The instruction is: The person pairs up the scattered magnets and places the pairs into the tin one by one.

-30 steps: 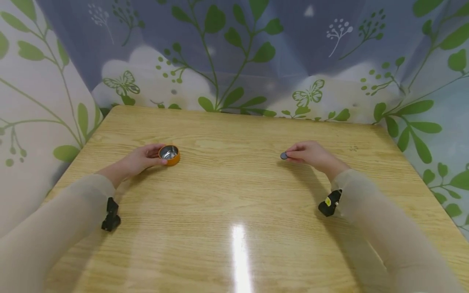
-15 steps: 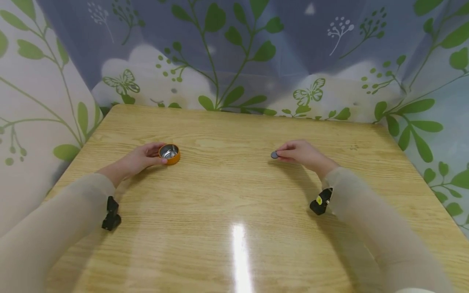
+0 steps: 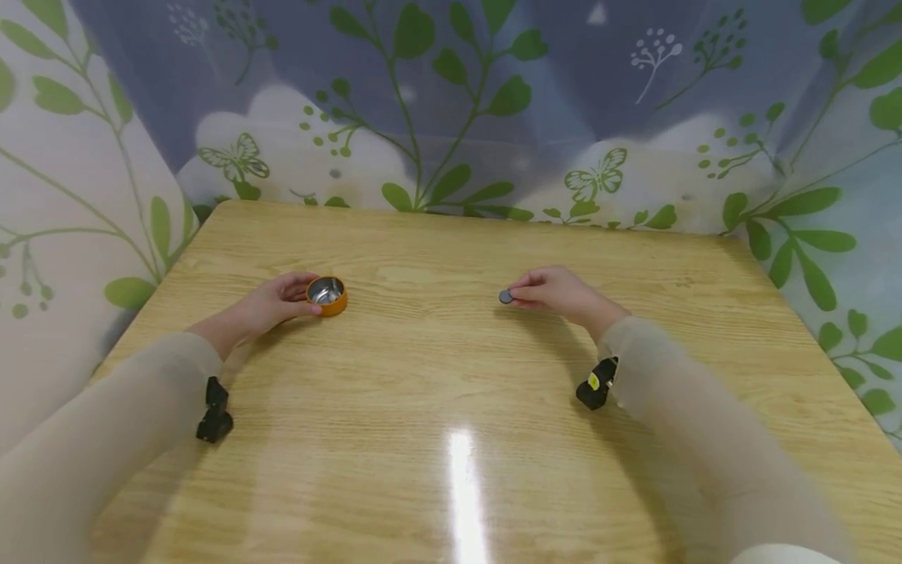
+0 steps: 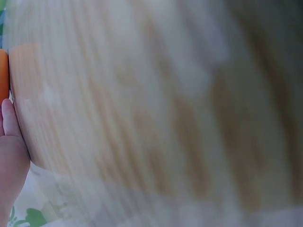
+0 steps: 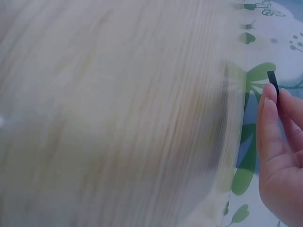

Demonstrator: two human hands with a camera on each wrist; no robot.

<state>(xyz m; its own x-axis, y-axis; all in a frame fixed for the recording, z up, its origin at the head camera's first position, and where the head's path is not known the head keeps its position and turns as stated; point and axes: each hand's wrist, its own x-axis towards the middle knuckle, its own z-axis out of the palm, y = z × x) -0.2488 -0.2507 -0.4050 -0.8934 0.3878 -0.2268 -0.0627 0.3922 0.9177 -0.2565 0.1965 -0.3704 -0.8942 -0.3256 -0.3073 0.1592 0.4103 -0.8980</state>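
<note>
A small round orange bowl point(image 3: 339, 305) with a shiny metal inside stands at the left of the wooden table. My left hand point(image 3: 271, 305) grips it from its left side, thumb at the near wall and fingers round the far side. In the left wrist view only a strip of the orange bowl point(image 4: 4, 75) shows at the edge, by the thumb. To the right, my right hand point(image 3: 557, 294) pinches a thin dark grey disc point(image 3: 505, 297) between thumb and fingers, just above the tabletop. Seen edge-on in the right wrist view, the disc point(image 5: 272, 81) looks like a flat black strip.
The wood-grain table point(image 3: 423, 376) spreads between and in front of both hands, with a bright light reflection near its front. Behind it hangs a leaf-patterned curtain point(image 3: 465, 102). Black cameras sit on the left wrist point(image 3: 214, 411) and right wrist point(image 3: 597, 384).
My right hand has moved left across the table with the grey disc, closer to the bowl. The left hand and the bowl have stayed in place.
</note>
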